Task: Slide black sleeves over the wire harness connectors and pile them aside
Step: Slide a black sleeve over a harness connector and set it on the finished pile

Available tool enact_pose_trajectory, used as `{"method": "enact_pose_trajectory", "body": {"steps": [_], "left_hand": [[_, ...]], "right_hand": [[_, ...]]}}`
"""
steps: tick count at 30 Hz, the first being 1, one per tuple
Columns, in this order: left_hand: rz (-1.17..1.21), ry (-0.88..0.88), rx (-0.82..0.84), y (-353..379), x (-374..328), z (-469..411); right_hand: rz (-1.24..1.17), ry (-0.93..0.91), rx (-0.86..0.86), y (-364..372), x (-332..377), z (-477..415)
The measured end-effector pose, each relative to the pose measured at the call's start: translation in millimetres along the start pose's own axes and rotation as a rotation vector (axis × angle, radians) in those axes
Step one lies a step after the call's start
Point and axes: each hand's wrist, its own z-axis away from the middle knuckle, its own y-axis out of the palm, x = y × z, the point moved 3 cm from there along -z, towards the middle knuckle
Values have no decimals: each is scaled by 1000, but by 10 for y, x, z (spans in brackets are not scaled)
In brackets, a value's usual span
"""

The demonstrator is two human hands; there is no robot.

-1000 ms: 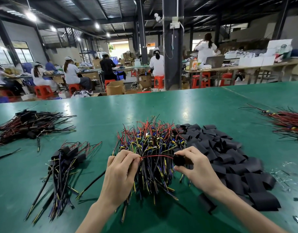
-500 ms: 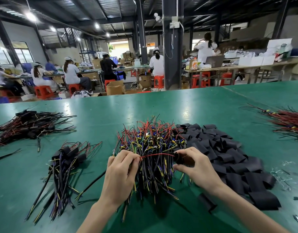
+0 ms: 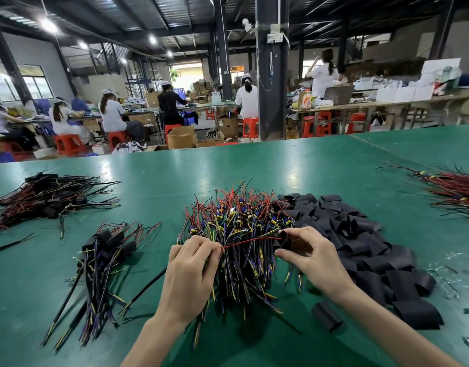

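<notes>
A red wire [image 3: 250,241] runs across the top of the harness heap [image 3: 238,260] at mid-table, its nine o'clock end pinched in the curled fingers and thumb of the left hand [image 3: 191,276]. Its three o'clock end meets a black sleeve [image 3: 285,238] pinched between thumb and forefinger of the right hand [image 3: 312,258]; whether the connector sits inside cannot be told. From the heap, the sleeve pile [image 3: 365,250] lies touching at three o'clock, one loose sleeve [image 3: 327,316] at five, a sleeved bundle [image 3: 103,260] at nine, a further bundle [image 3: 47,197] at ten, all on the green table [image 3: 175,181].
</notes>
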Motion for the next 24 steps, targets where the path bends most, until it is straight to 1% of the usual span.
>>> {"method": "enact_pose_trajectory", "body": {"steps": [2,4,6,9,12,17,21,24], "left_hand": [[-20,27,11,-5,-21,-3],[-33,66,51,-8,-51,0],[-39,97,122,1,-89,12],[-38,123,208,45,-156,41],[6,123,252,105,-211,72],[78,189,269,166,-284,106],[145,248,225,186,-324,125],[155,263,205,186,-323,134]], "right_hand": [[26,-19,7,3,11,3],[105,-80,2,10,35,17],[245,-184,-4,28,60,50],[548,-337,-3,78,69,99],[684,-409,8,120,81,129],[690,-516,53,194,159,183],[611,-572,199,246,239,246],[514,-559,297,252,256,271]]}}
